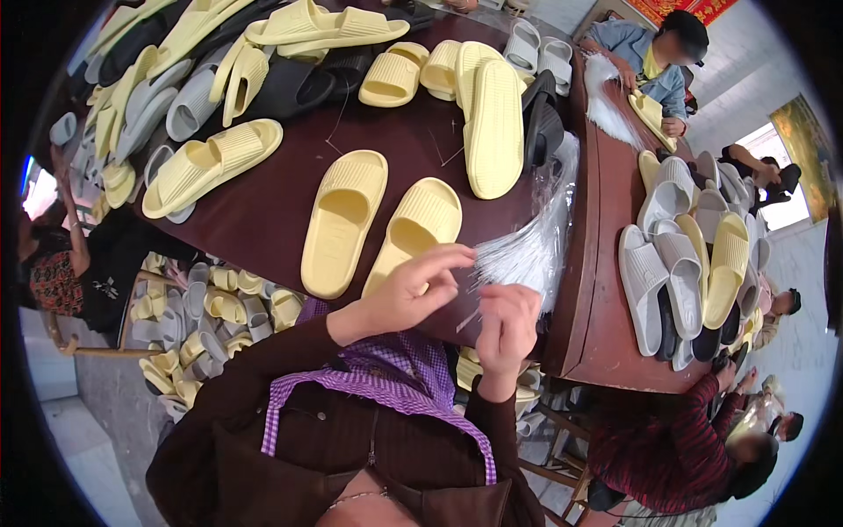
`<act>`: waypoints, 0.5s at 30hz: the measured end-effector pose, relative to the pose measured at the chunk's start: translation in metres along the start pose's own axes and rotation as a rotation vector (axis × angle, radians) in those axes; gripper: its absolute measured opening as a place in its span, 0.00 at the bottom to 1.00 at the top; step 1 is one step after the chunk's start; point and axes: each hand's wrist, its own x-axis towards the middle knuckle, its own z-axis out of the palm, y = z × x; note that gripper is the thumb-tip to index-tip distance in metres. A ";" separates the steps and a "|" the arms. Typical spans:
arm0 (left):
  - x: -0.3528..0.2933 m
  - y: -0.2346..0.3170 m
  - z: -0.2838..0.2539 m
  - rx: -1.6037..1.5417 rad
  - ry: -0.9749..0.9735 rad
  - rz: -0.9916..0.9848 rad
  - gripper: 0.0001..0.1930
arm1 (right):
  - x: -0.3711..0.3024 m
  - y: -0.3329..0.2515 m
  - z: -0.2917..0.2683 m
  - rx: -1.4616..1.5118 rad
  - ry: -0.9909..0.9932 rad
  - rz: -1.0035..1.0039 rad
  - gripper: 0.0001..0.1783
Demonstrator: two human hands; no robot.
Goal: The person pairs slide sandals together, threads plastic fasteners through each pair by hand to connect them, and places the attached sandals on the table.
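1. I'm seeing both hands apart above the near desk edge. My left hand (399, 299) is hovering with thumb and fingers spread, overlapping one slipper in view; whether it's touching, I can't tell. My right hand (502, 329) is curling its fingers beside the white strands (522, 255); it's blurring, so I can't tell if a strand is in it.
2. The working pair is lying toe-away on the desk (255, 202), just ahead of the hands: the left yellow slipper (341, 233) fully showing, the right yellow slipper (426, 220) partly covered.
3. Progress, my judgement: the two are sitting matched but apart, and I'm making out no strand joining them, so joining them is probably what's left. Finished versus waiting I can't sort elsewhere.
4. Farther out, stacked yellow slippers (494, 132) are resting at the far right, and a mixed slipper pile (211, 167) is filling the far left, so plenty is probably remaining.
5. On the neighbouring desk (597, 325), grey slippers (644, 285) are crowding with yellow ones; a co-worker (654, 66) is holding another yellow slipper (652, 114).
6. Writing: insoles are carrying raised or printed lettering; a red banner (680, 9) is showing gold characters. I'm not transcribing any, and I'm spotting no price labels.
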 end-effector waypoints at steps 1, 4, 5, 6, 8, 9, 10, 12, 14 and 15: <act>0.005 0.004 0.007 -0.087 -0.052 0.002 0.18 | -0.003 -0.006 -0.003 0.075 0.013 0.009 0.05; 0.014 0.007 0.018 -0.257 -0.163 0.002 0.14 | -0.005 -0.016 -0.010 0.224 0.043 0.031 0.07; 0.018 0.002 0.021 -0.259 -0.211 0.011 0.12 | -0.006 -0.017 -0.013 0.315 0.112 0.065 0.06; 0.022 0.000 0.023 -0.260 -0.258 0.020 0.10 | -0.007 -0.017 -0.017 0.406 0.182 0.098 0.06; 0.023 -0.004 0.027 -0.265 -0.309 0.027 0.08 | -0.008 -0.020 -0.025 0.493 0.253 0.134 0.07; 0.020 -0.003 0.027 -0.263 -0.295 0.014 0.06 | -0.007 -0.021 -0.032 0.678 0.379 0.130 0.06; 0.017 -0.001 0.026 -0.260 -0.277 0.002 0.05 | -0.007 -0.020 -0.039 0.867 0.504 0.123 0.06; 0.012 0.007 0.024 -0.254 -0.247 -0.014 0.04 | -0.009 -0.011 -0.062 0.973 0.548 0.106 0.05; 0.004 0.020 0.018 0.010 -0.214 0.246 0.03 | -0.013 -0.009 -0.071 1.092 0.583 0.091 0.04; -0.001 0.027 0.015 0.150 -0.195 0.372 0.03 | -0.013 -0.011 -0.072 1.031 0.628 0.214 0.03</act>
